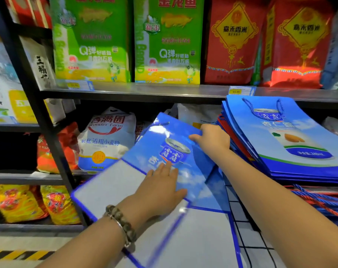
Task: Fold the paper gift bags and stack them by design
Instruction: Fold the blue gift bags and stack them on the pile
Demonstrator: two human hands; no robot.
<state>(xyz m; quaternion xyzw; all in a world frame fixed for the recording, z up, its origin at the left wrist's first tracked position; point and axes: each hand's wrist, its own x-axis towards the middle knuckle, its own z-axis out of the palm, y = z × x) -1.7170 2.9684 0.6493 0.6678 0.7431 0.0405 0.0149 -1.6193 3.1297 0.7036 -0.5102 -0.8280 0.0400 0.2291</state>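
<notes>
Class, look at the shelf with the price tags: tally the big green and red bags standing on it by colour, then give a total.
Green bags: 2
Red bags: 2
Total: 4

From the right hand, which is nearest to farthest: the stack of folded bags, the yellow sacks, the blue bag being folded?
1. Blue bag: gripped by the right hand.
2. Stack of folded bags: just right.
3. Yellow sacks: bottom shelf, far left.

"Wonder Farm" on white flour sack [106, 140] — "45.00" on shelf price tag [237, 91]
</notes>
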